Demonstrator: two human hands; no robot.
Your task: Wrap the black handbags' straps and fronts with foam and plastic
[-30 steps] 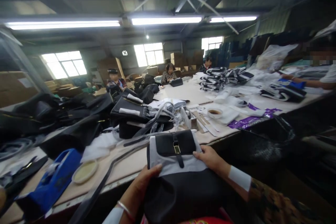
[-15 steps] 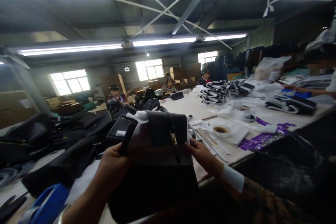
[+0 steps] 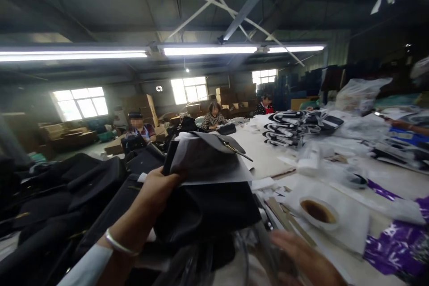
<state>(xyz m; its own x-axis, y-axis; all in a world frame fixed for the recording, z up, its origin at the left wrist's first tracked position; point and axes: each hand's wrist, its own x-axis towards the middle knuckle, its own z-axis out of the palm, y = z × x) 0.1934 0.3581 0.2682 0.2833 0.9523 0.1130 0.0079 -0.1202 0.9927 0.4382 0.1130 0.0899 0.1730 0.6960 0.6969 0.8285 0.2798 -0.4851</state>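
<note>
A black handbag (image 3: 208, 210) hangs in front of me, tilted, with a pale sheet of paper (image 3: 214, 176) under its flap (image 3: 221, 143). The flap carries a strap with a gold-coloured clasp (image 3: 233, 146). My left hand (image 3: 159, 192) is closed around the bag's left side, thumb on the front. Off the bag, at the lower right, my right hand (image 3: 304, 257) is blurred, its fingers stretched out and nothing seen in them. Below the bag lies clear plastic wrapping (image 3: 231, 259), partly hidden.
Black bags (image 3: 90, 187) are heaped on the left. A bowl of brown liquid (image 3: 318, 212) stands on white sheets to the right, near purple plastic packaging (image 3: 395, 246). Folded black-and-white pieces (image 3: 284, 127) are stacked farther back. Several people sit around the table (image 3: 250, 145).
My right hand has let go of the bag's right side and moved down and right. The bag has tipped, its flap now seen more edge-on. My view has shifted.
</note>
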